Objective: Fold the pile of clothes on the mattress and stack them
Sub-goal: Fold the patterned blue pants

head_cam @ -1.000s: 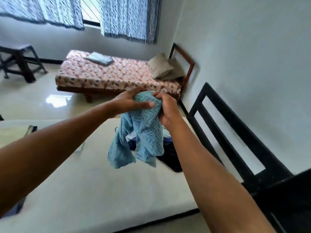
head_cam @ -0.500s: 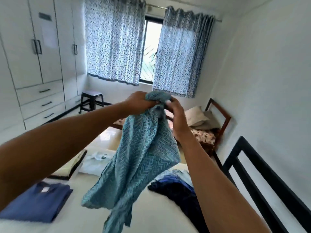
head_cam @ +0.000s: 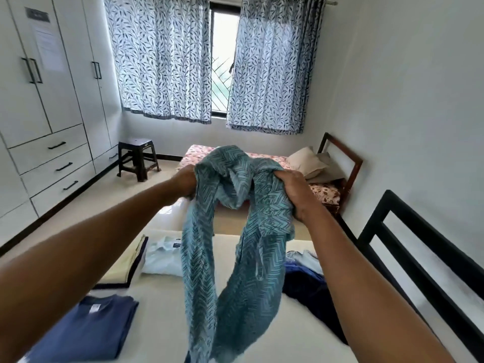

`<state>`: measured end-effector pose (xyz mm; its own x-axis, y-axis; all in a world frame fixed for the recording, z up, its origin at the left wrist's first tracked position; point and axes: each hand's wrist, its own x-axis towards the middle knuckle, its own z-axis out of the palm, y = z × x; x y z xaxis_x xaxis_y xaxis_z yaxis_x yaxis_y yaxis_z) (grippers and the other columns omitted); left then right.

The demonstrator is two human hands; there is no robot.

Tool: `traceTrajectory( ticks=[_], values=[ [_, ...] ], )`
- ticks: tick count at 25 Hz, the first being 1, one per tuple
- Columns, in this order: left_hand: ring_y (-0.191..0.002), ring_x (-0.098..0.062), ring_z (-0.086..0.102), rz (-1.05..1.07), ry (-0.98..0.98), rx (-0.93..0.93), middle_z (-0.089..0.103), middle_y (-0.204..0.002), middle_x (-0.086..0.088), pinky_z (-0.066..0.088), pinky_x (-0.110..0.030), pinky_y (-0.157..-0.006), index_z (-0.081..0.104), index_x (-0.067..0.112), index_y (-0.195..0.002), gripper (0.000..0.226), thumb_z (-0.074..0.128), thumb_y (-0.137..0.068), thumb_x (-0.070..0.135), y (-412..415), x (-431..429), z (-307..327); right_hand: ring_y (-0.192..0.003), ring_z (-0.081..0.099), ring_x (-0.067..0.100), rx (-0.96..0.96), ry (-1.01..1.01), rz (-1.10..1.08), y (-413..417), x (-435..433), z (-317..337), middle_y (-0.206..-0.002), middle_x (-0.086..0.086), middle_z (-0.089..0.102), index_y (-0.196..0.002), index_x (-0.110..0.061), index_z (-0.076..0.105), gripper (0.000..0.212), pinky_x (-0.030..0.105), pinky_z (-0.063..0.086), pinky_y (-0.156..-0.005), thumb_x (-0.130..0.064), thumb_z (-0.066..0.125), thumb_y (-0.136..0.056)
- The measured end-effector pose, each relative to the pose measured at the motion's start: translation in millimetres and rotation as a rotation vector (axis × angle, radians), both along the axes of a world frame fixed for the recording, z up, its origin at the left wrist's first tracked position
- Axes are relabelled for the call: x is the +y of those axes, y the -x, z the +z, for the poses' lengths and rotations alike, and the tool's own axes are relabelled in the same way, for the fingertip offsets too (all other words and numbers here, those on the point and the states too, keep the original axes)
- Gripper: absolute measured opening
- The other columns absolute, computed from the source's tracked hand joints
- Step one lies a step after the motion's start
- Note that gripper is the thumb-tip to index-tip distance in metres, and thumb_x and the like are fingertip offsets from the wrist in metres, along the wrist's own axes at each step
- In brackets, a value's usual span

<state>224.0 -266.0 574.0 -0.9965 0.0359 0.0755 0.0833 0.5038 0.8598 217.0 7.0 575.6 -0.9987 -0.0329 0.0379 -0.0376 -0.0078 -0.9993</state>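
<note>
Above the mattress [head_cam: 162, 326], a teal zigzag-patterned garment [head_cam: 235, 231] is held up bunched and unfolded, gripped at its top by the left hand [head_cam: 184, 183] and the right hand [head_cam: 293, 189], fingers curled into the cloth. On the mattress, a folded navy T-shirt [head_cam: 86, 328], a folded white shirt [head_cam: 163, 255] and a folded cream piece [head_cam: 121, 265] are laid apart, not stacked. An unfolded heap of dark blue and pale clothes [head_cam: 305, 282] is left toward the mattress's right side; roughly half is judged done.

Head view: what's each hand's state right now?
Left hand: grip closed on the teal zigzag-patterned fabric garment.
Right hand: grip closed on the same garment.
</note>
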Motion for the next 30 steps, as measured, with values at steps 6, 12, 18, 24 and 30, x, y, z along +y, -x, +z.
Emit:
traceTrajectory(
  ticks=[6,12,18,24,30],
  values=[
    [-0.096,-0.013,0.066,-0.121,-0.174,0.249,0.069,-0.111,0.001,0.053,-0.031,-0.079,0.062,0.033,-0.126,0.048,0.068,-0.089,0.062,-14,-5,-25,-0.084,0.072,0.037,-0.134,-0.004,0.114,-2,-43,-2,-0.1,0.025,0.073,-0.105,-0.002,0.075,0.032,0.053,0.057,-0.088,-0.028,0.066,-0.089],
    [-0.15,-0.027,0.03,-0.289,0.405,0.668,0.031,-0.163,-0.007,0.032,-0.053,-0.12,0.028,0.041,-0.16,0.113,0.085,-0.067,0.07,-45,13,-23,-0.088,0.072,0.034,-0.169,0.06,0.281,-23,-59,21,-0.104,0.02,0.074,-0.116,-0.002,0.07,0.032,0.045,0.059,-0.086,-0.026,0.053,-0.103],
    [-0.119,-0.03,0.062,-0.303,0.381,1.001,0.067,-0.127,-0.009,0.052,-0.042,-0.096,0.077,0.012,-0.114,0.042,0.064,-0.074,0.012,-50,35,-4,-0.076,0.07,0.025,-0.29,-0.002,0.425,-36,-43,33,-0.086,0.014,0.075,-0.095,-0.003,0.069,0.023,0.037,0.059,-0.079,-0.016,0.051,-0.101],
    [-0.064,-0.018,0.052,0.095,0.194,0.434,0.057,-0.06,-0.002,0.031,-0.03,-0.055,0.062,0.009,-0.065,0.019,0.067,-0.083,0.017,-31,61,36,-0.059,0.057,0.012,0.102,-0.208,0.002,-40,-44,8,-0.071,0.006,0.068,-0.072,-0.009,0.069,0.027,0.029,0.041,-0.063,-0.028,0.057,-0.088],
    [-0.057,-0.018,0.05,-0.229,0.452,0.193,0.059,-0.061,-0.006,0.037,-0.028,-0.055,0.067,0.01,-0.064,0.041,0.078,-0.084,0.044,-26,56,56,-0.085,0.07,0.005,0.424,-0.382,0.276,-50,-29,3,-0.094,-0.011,0.076,-0.102,-0.036,0.071,0.026,0.027,0.056,-0.079,-0.04,0.086,-0.081]
  ],
)
